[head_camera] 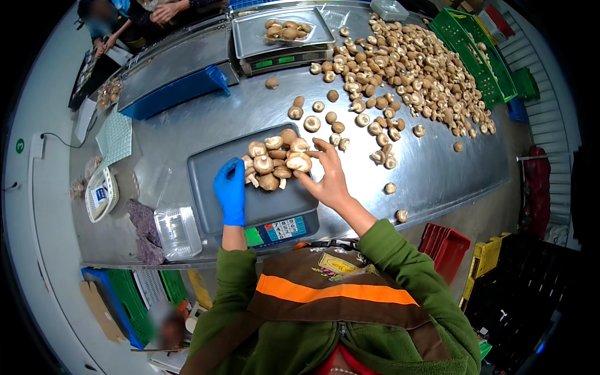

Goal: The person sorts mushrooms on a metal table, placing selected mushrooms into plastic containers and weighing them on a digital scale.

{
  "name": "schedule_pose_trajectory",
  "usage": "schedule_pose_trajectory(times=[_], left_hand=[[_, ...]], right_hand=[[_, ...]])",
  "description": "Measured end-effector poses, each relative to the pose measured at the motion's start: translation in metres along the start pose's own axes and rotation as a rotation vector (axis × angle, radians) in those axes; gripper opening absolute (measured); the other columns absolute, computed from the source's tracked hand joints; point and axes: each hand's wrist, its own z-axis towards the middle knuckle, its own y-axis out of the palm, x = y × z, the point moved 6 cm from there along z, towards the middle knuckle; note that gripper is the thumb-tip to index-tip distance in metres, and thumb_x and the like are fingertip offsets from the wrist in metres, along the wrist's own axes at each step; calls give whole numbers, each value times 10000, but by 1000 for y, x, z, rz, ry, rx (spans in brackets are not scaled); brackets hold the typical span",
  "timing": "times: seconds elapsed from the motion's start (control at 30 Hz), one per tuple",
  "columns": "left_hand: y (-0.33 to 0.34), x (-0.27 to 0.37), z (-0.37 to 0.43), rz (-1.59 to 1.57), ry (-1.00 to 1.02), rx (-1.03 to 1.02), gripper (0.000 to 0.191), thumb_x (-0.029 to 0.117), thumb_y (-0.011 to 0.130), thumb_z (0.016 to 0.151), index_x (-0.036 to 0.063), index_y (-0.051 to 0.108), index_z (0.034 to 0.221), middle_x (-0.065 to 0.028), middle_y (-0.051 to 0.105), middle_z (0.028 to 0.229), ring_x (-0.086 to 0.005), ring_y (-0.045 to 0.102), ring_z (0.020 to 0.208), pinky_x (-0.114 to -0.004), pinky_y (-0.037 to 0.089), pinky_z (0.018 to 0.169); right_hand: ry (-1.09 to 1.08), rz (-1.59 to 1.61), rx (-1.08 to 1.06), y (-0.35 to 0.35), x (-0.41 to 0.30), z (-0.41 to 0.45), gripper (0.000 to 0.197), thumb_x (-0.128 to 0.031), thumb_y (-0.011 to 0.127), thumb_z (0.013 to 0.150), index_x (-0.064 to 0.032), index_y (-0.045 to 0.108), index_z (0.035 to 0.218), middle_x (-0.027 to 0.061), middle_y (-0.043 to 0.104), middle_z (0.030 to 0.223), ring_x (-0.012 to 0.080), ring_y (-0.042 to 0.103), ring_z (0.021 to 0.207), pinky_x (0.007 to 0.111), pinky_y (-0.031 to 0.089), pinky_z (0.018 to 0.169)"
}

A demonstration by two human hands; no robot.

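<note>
A heap of shiitake mushrooms rests on the grey platform of a digital scale. Its green display and keypad face me. My left hand, in a blue glove, is at the heap's left side; some fingertips are hidden against the mushrooms. My bare right hand has its thumb and fingers at a pale mushroom on the heap's right edge. Whether a clear tray lies under the heap is hard to see. Left of the scale lies a clear plastic container.
A large mushroom pile covers the right back of the steel table, beside a green crate. Behind is a second scale with packed mushrooms. A white basket and purple cloth lie left. Other people are nearby.
</note>
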Motion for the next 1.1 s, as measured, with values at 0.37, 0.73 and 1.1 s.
schedule_pose_trajectory(times=[0.37,0.73,1.1], left_hand=[[61,102,-62,-105,321,-207,211,78,637,870,16,639,1071,-79,623,1048,-175,585,989,-299,480,846],[79,94,-158,54,653,-478,213,61,719,775,49,680,984,-103,669,997,-280,630,910,-371,508,768],[-116,53,-23,157,185,300,258,113,669,874,-2,641,1103,-103,661,1019,-142,623,909,-288,508,811]], right_hand=[[879,1595,7,-28,23,-37,501,-433,491,917,-59,478,1250,164,540,1226,338,483,1223,521,407,1012],[1130,1482,402,-59,163,-67,363,-227,482,979,95,438,1141,233,581,1077,323,628,1000,367,566,910],[1136,1075,249,-45,146,-56,296,-160,566,937,12,544,1176,111,624,1017,101,610,782,181,537,628]])
